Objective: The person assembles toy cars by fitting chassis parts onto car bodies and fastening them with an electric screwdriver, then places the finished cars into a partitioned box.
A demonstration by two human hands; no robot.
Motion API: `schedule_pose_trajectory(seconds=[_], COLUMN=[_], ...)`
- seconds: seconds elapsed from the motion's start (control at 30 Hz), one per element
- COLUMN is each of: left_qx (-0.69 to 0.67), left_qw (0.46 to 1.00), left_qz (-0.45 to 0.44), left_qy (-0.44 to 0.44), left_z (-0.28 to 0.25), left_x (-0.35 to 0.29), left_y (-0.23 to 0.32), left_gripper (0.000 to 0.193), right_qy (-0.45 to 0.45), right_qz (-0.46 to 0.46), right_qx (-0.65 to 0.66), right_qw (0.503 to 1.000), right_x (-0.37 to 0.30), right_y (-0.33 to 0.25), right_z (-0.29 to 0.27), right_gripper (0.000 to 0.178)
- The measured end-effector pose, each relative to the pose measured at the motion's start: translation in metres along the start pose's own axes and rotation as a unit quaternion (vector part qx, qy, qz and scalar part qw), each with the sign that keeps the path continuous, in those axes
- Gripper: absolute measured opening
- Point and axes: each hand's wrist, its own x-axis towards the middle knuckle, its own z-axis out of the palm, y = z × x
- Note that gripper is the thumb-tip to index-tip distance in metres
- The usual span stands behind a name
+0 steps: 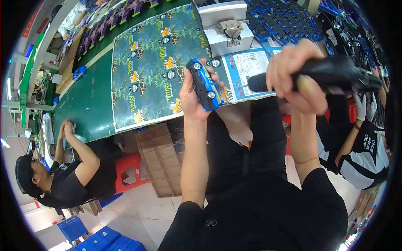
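My left hand [190,100] is closed around a blue toy car [204,85], held tilted above the table's near edge. The car's black underside and some of its wheels show, with yellow marks along its blue side. To the right, my right hand [298,77] grips a black electric screwdriver [331,72], held sideways with its narrow nose pointing left. A gap separates that nose from the car. Below the screwdriver's nose lies a light blue printed sheet [243,94]. Beyond both hands stands a white and silver box with a metal mechanism [231,31] on its front.
Jungle-patterned sheets [150,67] cover part of the green table [94,96]. Several blue and black toy cars [284,21] fill the far right. Another blue car [78,73] lies far left, near rows of purple pieces [121,16]. People sit at left [79,180] and right [364,154].
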Motion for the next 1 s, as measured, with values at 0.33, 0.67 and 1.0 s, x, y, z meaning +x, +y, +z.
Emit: schedule_pose_trajectory(seconds=[0.33, 0.67, 1.0], left_qx=[-0.101, -0.036, -0.094], left_qw=[0.994, 0.997, 0.994], left_qz=[-0.023, 0.007, -0.018], left_qy=[-0.044, -0.07, -0.05], left_z=[-0.007, -0.008, 0.001], left_x=[-0.005, -0.008, -0.005], left_y=[0.003, -0.001, 0.0], left_gripper=[0.047, 0.043, 0.063], right_qy=[0.108, 0.1, 0.085], right_qz=[0.008, 0.0, 0.008], right_qx=[-0.221, -0.234, -0.27], right_qw=[0.969, 0.967, 0.959], right_x=[-0.001, -0.002, -0.004], right_y=[0.04, 0.038, 0.036], right_z=[-0.049, -0.055, -0.053], right_gripper=[0.018, 0.017, 0.016])
